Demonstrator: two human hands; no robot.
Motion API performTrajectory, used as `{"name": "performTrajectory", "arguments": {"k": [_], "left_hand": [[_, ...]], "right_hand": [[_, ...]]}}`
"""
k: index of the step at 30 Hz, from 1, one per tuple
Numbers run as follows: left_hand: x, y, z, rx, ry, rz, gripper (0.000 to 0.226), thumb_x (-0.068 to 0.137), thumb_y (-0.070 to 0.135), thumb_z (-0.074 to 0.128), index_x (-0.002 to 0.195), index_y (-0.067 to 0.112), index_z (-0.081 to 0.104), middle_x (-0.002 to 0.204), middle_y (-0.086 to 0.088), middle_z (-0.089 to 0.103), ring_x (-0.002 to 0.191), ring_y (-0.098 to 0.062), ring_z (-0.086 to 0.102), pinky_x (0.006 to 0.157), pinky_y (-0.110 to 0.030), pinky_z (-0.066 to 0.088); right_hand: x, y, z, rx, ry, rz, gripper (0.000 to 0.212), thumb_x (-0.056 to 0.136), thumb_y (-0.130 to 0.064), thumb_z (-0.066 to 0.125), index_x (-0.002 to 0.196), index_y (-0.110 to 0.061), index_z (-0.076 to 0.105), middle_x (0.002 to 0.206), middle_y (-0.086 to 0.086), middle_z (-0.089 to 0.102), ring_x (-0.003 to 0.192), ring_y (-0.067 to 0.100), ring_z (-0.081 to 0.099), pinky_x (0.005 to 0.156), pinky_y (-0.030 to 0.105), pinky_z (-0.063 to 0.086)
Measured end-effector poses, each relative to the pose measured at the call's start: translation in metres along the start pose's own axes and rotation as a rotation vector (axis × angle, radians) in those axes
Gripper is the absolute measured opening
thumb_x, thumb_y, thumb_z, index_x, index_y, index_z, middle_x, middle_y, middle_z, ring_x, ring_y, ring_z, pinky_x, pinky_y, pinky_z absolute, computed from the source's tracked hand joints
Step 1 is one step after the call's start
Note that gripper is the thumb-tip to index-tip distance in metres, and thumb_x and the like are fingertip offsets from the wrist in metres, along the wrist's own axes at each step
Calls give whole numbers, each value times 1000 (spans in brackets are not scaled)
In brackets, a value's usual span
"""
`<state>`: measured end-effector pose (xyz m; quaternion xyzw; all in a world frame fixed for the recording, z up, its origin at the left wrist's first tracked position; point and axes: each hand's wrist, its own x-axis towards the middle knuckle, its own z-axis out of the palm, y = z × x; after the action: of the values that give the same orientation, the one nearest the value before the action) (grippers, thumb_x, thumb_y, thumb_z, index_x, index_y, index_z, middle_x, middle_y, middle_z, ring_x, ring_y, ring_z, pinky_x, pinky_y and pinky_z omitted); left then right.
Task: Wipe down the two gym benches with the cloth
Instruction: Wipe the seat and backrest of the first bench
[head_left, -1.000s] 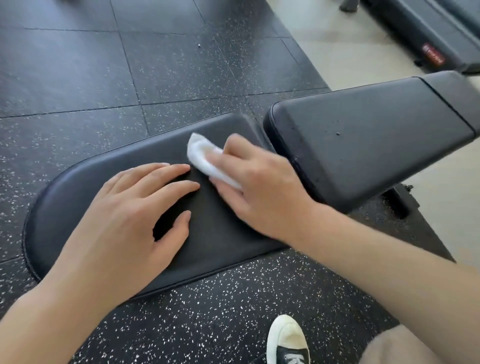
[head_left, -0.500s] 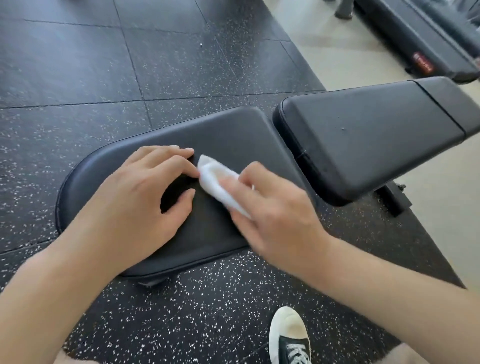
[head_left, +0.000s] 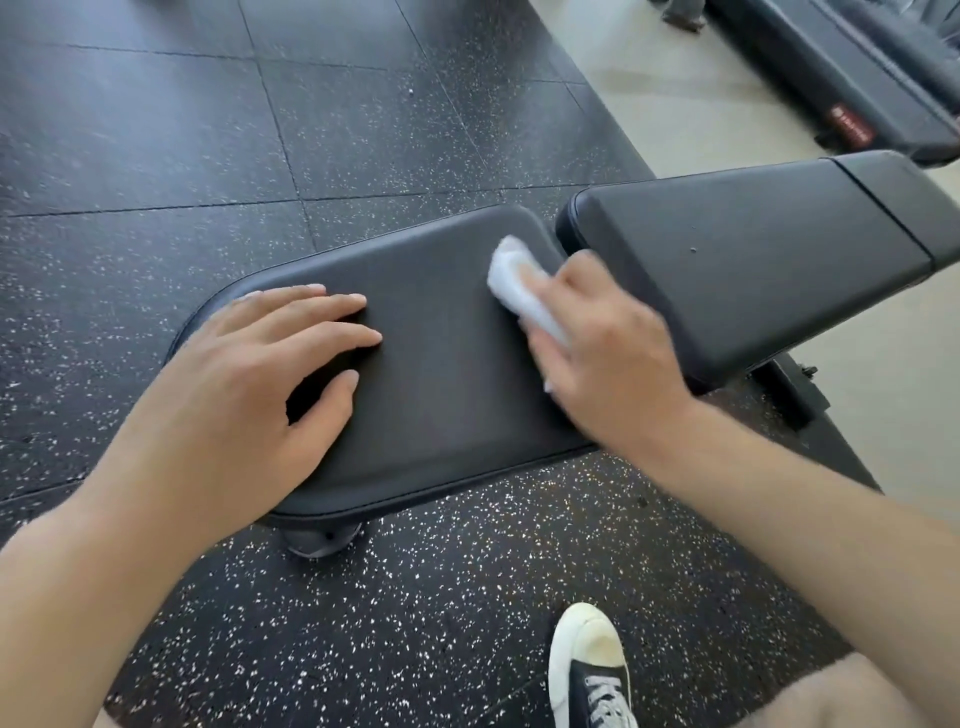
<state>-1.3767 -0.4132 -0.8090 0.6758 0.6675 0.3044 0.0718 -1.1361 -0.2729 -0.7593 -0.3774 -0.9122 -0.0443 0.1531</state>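
A black padded gym bench fills the middle of the view: its flat seat pad lies in front of me and its raised back pad angles off to the right. My right hand presses a folded white cloth onto the seat pad's far right corner, close to the gap between the pads, with fingers curled over the cloth. My left hand rests flat on the left part of the seat pad, fingers spread and straight. A second black bench stands at the top right.
Black speckled rubber floor tiles surround the bench, and a pale floor strip runs behind the back pad. The bench's metal foot sticks out under the back pad. My shoe stands at the bottom right.
My right hand has slid the cloth away from my left hand toward the seat pad's far right corner. My left hand has stayed on the pad, its fingers now flatter.
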Motion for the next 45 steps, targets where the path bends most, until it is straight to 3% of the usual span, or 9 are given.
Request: {"name": "performTrajectory", "arguments": {"k": [6, 11, 14, 22, 30, 35, 39, 42, 45], "left_hand": [[-1, -9, -1, -19, 66, -61, 34, 97, 28, 56, 124, 21, 74, 140, 9, 65, 138, -18, 51, 121, -21, 28], [-9, -16, -10, -24, 87, -98, 34, 96, 27, 57, 125, 21, 74, 143, 8, 63, 141, -19, 48, 123, -35, 32], [-19, -21, -18, -34, 84, -164, 37, 97, 30, 57, 130, 21, 71, 146, 9, 59, 140, -18, 47, 122, -21, 25], [-46, -32, -44, -78, 108, -364, 36, 96, 33, 63, 132, 30, 61, 129, 18, 65, 122, -13, 60, 102, -34, 45], [-70, -24, -56, -55, 26, -440, 54, 94, 42, 62, 147, 32, 54, 138, 25, 56, 134, -3, 50, 113, -32, 42], [-69, -25, -61, -77, 24, -459, 48, 91, 25, 65, 138, 28, 61, 127, 26, 61, 122, -6, 60, 106, -30, 47], [-69, -30, -61, -96, 75, -505, 53, 82, -1, 66, 126, 29, 69, 112, 21, 70, 97, 0, 67, 88, -35, 55], [-68, -28, -55, -107, 117, -450, 49, 88, -3, 67, 128, 26, 68, 111, 26, 67, 80, 21, 57, 75, -14, 46], [-64, -23, -50, -130, 156, -411, 45, 94, 5, 65, 134, 28, 64, 119, 26, 64, 107, 5, 63, 93, -24, 51]], "right_hand": [[-29, -60, 7, 132, -64, -418, 26, 97, -10, 56, 117, -8, 73, 88, 8, 58, 64, 27, 48, 55, 42, 48], [39, 0, 11, 78, -3, -34, 36, 102, -23, 57, 137, -30, 64, 100, 1, 51, 82, 27, 60, 73, 44, 55], [65, 10, 18, 74, -15, 86, 34, 105, -26, 53, 138, -29, 63, 101, 1, 48, 87, 27, 56, 79, 47, 53], [37, -141, 34, 128, -36, -520, 53, 102, -24, 49, 155, -17, 47, 113, -2, 61, 86, 20, 66, 68, 33, 53], [112, -55, 41, 119, -38, -35, 20, 103, -24, 55, 117, -18, 67, 101, 4, 49, 84, 36, 60, 73, 41, 48], [41, -140, 29, 213, -32, -519, 48, 97, -18, 60, 144, -20, 58, 105, -2, 54, 78, 22, 56, 63, 37, 51], [5, -160, 24, 182, -162, -716, 33, 89, -14, 61, 121, -15, 68, 96, 2, 55, 71, 22, 47, 57, 38, 43], [38, -130, 25, 139, -140, -510, 35, 100, -19, 52, 132, -25, 64, 108, 2, 58, 86, 27, 61, 69, 46, 55], [73, -87, 24, 150, -73, -183, 34, 99, -21, 62, 132, -31, 66, 106, 4, 54, 89, 34, 64, 72, 45, 55]]}}
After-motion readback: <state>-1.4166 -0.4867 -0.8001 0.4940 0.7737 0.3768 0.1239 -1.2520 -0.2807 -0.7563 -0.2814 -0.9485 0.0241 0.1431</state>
